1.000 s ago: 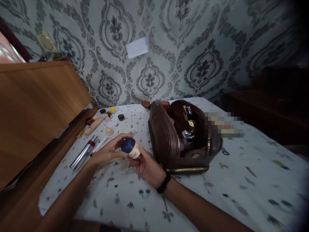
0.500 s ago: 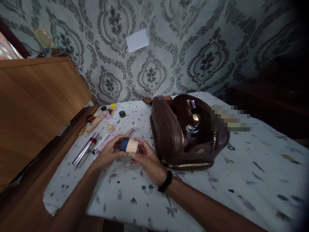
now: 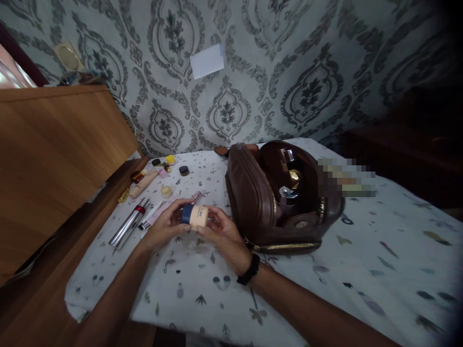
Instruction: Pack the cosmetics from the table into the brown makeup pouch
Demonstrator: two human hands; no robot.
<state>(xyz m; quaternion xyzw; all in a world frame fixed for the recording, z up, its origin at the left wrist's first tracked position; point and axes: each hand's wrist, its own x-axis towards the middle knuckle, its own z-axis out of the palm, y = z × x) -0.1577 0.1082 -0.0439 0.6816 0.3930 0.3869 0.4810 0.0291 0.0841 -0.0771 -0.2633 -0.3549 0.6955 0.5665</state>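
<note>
Between my two hands is a small cosmetic jar with a cream-coloured body and a dark blue lid, tilted on its side above the cloth. My left hand grips the blue lid end. Fingers and thumb of my right hand close around the cream end; a black band circles that wrist. Just right of my hands sits a brown cosmetic bag, unzipped, with a silver-capped bottle and a gold-capped one inside. Beyond my left hand lies a pale pink tube, partly hidden by the fingers.
Left on the patterned cloth are a silver tube with a red band, a beige tube, a small cream pot, a dark pot and a yellow-lidded pot. A wooden cabinet borders the left; a patterned wall stands behind.
The jar has turned slightly in my hands, so dark print on its cream side now shows. Both hands keep their hold, and the bag and other cosmetics stay put.
</note>
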